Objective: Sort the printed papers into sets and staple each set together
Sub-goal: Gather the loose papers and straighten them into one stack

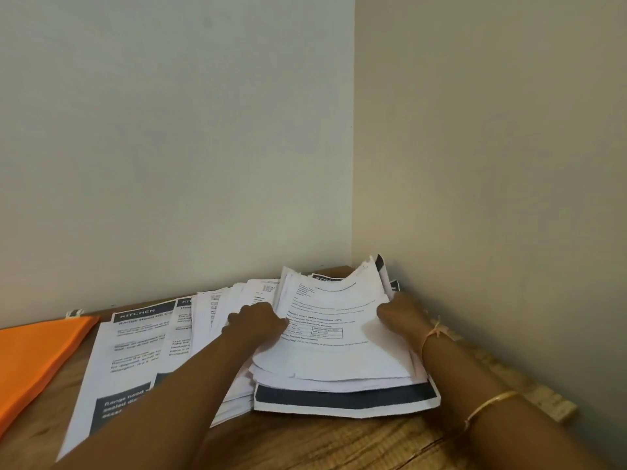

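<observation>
Up front, the wooden table (305,446) is being covered mostly by paper. The stack of printed papers (339,361) is being supported on its right side, with a dark-banded sheet (346,398) poking out underneath. A gold bangle (488,405) is being worn on the right forearm. The stack's left edge is being gripped by the left hand (254,322), fingers curled, and its right edge is being gripped by the right hand (400,315), so the top pages are being bowed upward at the far end. Off left, KITCHEN sheets (129,351) are being overlapped by fanned-out pages, beside an orange folder (34,354). Everything's being backed by a wall corner (354,198).
</observation>
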Action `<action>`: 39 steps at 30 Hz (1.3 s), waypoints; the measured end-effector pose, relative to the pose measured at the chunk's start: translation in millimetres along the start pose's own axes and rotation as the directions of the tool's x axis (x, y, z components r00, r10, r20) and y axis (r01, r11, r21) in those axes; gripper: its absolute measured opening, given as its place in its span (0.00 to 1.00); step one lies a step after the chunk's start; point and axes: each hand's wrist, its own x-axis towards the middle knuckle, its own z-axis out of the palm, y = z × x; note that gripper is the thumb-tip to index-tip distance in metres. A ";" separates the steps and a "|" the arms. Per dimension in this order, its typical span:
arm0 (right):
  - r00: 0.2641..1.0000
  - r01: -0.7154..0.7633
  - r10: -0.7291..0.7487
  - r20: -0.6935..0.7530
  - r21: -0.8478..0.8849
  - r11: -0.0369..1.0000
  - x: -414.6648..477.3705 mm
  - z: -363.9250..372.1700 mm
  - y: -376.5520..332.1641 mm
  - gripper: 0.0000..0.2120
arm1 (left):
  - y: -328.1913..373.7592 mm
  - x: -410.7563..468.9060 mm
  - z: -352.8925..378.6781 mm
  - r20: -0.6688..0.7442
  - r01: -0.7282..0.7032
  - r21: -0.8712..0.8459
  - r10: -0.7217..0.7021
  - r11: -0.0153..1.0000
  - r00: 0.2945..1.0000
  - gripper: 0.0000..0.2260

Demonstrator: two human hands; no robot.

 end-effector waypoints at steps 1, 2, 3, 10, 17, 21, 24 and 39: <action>1.000 -0.017 0.017 -0.004 -0.036 0.999 -0.4 4.5 1.4 0.26 | -2.4 -0.3 0.2 0.003 0.012 0.019 -0.012 1.000 1.000 0.28; 1.000 -0.022 0.021 -0.014 -0.068 0.997 0.5 8.9 3.8 0.27 | -3.3 -1.3 -0.4 -0.004 0.017 0.024 -0.017 1.000 1.000 0.29; 0.999 -0.010 0.007 -0.031 -0.089 0.996 2.1 12.9 6.9 0.29 | -3.0 -1.9 -1.9 -0.014 0.021 0.026 -0.021 0.999 1.000 0.30; 0.991 0.114 -0.112 -0.066 0.018 0.993 10.5 17.2 12.5 0.30 | 8.1 -7.9 -25.7 0.072 0.082 -0.445 -0.056 0.892 0.996 0.27; 0.996 0.092 -0.078 -0.053 0.397 0.913 13.9 11.0 11.9 0.13 | 15.7 -12.2 -32.2 0.439 0.284 -0.698 0.079 0.657 0.895 0.14; 0.996 0.090 -0.081 -0.041 0.482 0.872 15.8 11.6 14.8 0.12 | 14.6 -15.0 -26.0 0.320 0.186 -0.803 0.146 0.567 0.936 0.12; 0.997 0.072 -0.068 -0.030 0.601 0.796 15.1 8.5 16.9 0.11 | 14.4 -20.4 -28.0 0.192 0.084 -0.872 0.178 0.482 0.965 0.18; 0.972 0.216 -0.209 -0.108 0.762 0.610 -1.6 -44.0 -32.4 0.08 | 12.4 -43.4 -54.4 -0.162 -0.185 -0.982 0.346 0.032 0.924 0.21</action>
